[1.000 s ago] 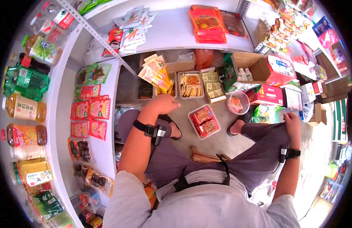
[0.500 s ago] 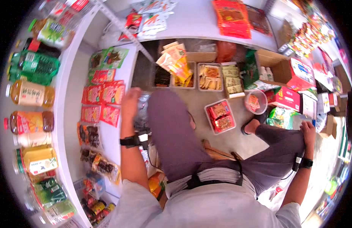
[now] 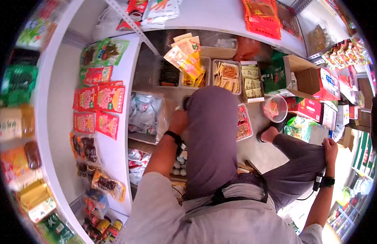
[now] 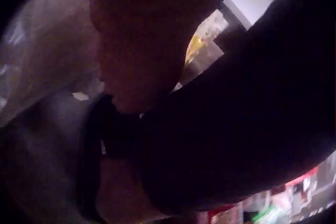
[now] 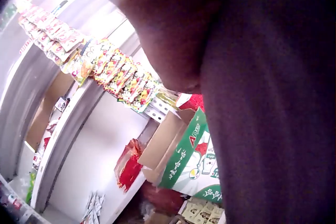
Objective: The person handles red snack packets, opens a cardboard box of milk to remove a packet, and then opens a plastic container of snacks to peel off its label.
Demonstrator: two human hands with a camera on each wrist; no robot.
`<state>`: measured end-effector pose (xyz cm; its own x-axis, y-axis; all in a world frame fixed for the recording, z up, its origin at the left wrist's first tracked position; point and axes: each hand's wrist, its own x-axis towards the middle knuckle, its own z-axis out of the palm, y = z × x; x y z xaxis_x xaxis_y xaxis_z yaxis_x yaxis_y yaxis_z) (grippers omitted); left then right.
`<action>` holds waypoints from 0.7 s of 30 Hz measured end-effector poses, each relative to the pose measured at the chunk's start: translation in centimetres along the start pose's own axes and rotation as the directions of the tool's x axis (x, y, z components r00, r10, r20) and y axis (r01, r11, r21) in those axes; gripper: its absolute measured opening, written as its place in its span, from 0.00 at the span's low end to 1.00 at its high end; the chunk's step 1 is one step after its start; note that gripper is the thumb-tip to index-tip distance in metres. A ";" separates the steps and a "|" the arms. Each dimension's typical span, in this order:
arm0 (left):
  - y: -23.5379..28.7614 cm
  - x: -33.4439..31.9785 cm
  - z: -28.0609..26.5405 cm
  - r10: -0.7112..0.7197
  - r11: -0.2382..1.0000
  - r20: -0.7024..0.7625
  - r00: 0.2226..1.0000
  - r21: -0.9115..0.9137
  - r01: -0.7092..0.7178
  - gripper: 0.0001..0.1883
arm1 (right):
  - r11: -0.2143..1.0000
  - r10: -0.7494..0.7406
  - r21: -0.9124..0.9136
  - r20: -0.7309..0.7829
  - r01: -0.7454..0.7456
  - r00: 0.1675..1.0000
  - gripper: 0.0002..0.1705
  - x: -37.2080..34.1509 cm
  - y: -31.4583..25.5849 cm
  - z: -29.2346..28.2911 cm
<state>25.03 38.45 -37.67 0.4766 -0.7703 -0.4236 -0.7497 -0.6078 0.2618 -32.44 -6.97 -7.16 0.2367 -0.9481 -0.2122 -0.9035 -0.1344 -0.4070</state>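
My left hand (image 3: 180, 122) hangs by the inner edge of a clear plastic-lined box (image 3: 163, 128), against the side of the raised left trouser leg (image 3: 213, 126). Dim in the left wrist view, the hand (image 4: 139, 45) points down with its fingertips at the dark cloth, just above a black shoe (image 4: 90, 155). No separate item shows in it. On the right knee (image 3: 306, 153) rests my right hand (image 3: 330, 150), its fingers loosely bent over the cloth. In the right wrist view the same hand (image 5: 168, 35) is a dark shape beside the trouser leg.
Tubs of packets (image 3: 227, 77) stand on the floor ahead, and another tub (image 3: 244, 122) is partly behind the left knee. A round clear tub (image 3: 274, 109) sits near the right foot. Red packets (image 3: 101, 97) lie on the left shelf (image 3: 123, 162). Opened cartons (image 3: 304, 73) stand at right.
My left hand has swung from in front, out to the left shelf side, then back in beside the left leg. The left knee has risen and shifted right. The right hand stays at the right knee.
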 end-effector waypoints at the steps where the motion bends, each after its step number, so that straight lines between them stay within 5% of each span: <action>1: -0.7 1.4 -0.2 0.006 0.997 0.033 0.999 0.079 -0.009 0.08 | 1.000 0.016 -0.002 0.004 -0.016 1.000 0.19 0.0 -0.2 0.0; 13: -14.1 5.1 -2.9 0.026 0.924 0.105 0.994 0.377 -0.064 0.09 | 0.981 0.193 -0.007 0.084 -0.194 0.977 0.18 0.5 -3.0 0.3; 21: -17.0 4.7 -5.3 0.066 0.858 0.196 0.978 0.489 -0.156 0.09 | 0.970 0.221 -0.118 0.060 -0.213 0.973 0.20 0.4 -5.6 0.5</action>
<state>42.44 44.16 -39.46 0.3269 -0.7560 -0.5670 -0.9422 -0.3071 -0.1337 -27.11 -6.41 -5.40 0.0518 -0.9355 -0.3495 -0.9689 0.0378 -0.2447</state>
